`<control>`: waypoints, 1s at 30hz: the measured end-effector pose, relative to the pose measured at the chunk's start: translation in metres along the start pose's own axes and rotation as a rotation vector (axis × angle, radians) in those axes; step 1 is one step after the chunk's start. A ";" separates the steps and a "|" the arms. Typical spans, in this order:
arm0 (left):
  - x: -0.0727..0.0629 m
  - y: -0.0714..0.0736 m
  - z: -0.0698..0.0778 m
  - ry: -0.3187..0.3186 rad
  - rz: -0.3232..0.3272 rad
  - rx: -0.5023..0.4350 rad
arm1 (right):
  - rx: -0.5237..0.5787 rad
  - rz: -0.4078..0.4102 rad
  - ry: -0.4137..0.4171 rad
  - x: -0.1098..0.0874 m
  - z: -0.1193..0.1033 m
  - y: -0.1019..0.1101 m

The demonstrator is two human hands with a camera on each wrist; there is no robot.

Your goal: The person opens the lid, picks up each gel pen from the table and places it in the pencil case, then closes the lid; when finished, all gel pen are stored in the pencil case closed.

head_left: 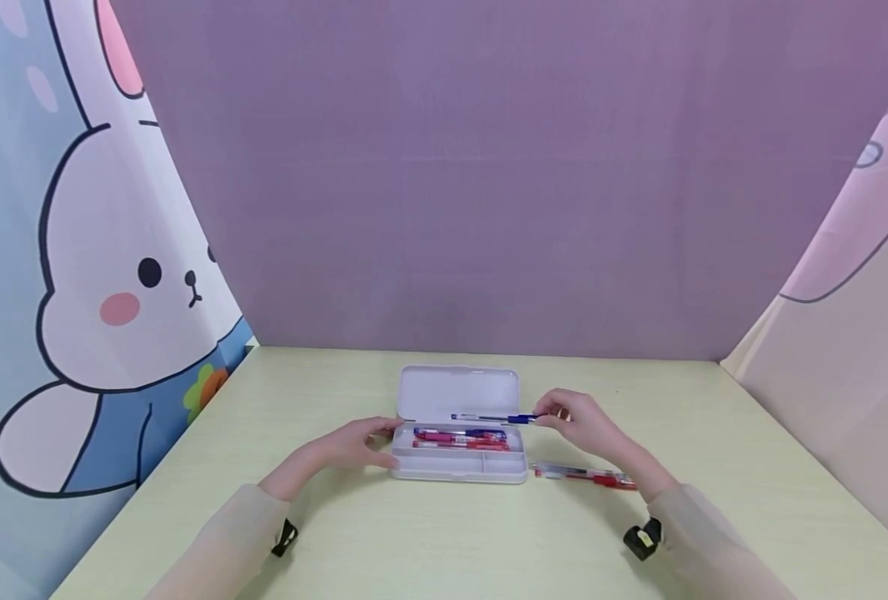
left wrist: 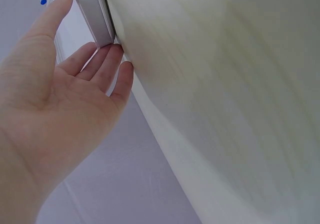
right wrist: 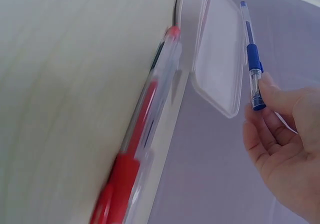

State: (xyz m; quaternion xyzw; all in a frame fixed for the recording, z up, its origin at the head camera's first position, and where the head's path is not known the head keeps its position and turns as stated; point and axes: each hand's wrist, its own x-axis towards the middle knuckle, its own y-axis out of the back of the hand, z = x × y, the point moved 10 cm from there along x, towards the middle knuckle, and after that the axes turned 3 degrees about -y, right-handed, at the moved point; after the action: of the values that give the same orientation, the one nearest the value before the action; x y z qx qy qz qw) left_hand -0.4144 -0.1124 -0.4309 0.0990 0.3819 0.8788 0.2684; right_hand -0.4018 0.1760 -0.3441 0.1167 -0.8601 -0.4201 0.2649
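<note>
A white pencil case (head_left: 459, 477) lies with its lid (head_left: 459, 392) raised at the back. Several pens (head_left: 459, 437), blue, pink and red, rest in its long compartment. My left hand (head_left: 350, 444) holds the case's left end, thumb at the near corner and fingers at the far one. My right hand (head_left: 579, 421) pinches the end of a blue pen (right wrist: 253, 59) between thumb and fingers. That pen points left, over the case near the hinge. Below the right wrist, red pens (head_left: 586, 475) lie on the table beside the case.
The pale wooden table (head_left: 444, 542) ends at a purple panel (head_left: 444, 183) behind the case. A curtain with a printed rabbit (head_left: 137, 267) hangs at the left, and a pink and cream one (head_left: 856, 333) at the right. The case also has small front compartments.
</note>
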 end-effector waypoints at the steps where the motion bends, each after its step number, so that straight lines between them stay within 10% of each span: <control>1: 0.000 0.000 0.000 0.002 0.002 0.000 | 0.005 0.002 0.005 0.002 -0.002 -0.002; 30: -0.002 0.002 0.004 -0.009 -0.011 0.003 | 0.057 -0.122 -0.014 0.034 -0.018 -0.063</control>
State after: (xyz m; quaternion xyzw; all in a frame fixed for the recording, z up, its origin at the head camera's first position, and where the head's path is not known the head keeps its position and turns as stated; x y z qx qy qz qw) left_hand -0.4118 -0.1122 -0.4262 0.1011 0.3825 0.8764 0.2746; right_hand -0.4216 0.1106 -0.3717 0.1736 -0.8649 -0.4113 0.2295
